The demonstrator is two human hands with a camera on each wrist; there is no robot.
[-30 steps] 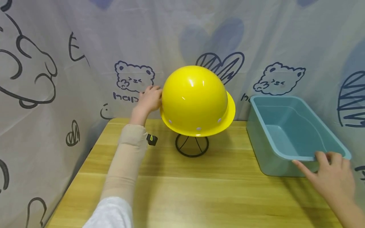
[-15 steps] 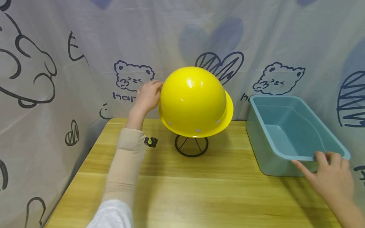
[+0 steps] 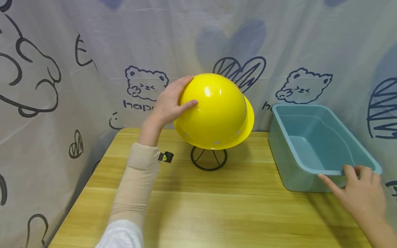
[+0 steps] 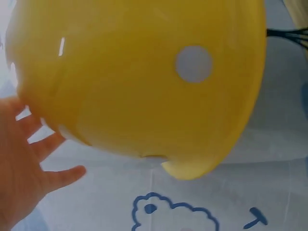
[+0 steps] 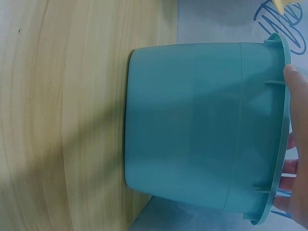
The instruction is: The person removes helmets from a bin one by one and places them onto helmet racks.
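Note:
A glossy yellow hard hat [image 3: 217, 110] sits dome up on a black wire stand [image 3: 208, 168] near the table's back edge. My left hand [image 3: 172, 100] rests against the upper left of the dome, its fingers spread and its thumb across the front. The left wrist view shows the hard hat [image 4: 130, 86] close up, with the left hand [image 4: 24, 163] at its crown end. At the right, my right hand [image 3: 361, 189] grips the near rim of a blue-green plastic bin [image 3: 297, 162]. In the right wrist view its thumb lies on the bin's rim [image 5: 281, 139], with the fingertips partly hidden beyond.
The wooden table [image 3: 214, 213] reaches back to a pale printed curtain [image 3: 186, 41], which also hangs along the left side. The bin's inside shows no contents. A small black piece with a yellow mark [image 3: 166, 157] sticks out beside my left wrist.
My left hand has moved from the hard hat's left side up and rightward onto its dome, and the thumb now shows in front. The hat has turned slightly. My right hand stays put.

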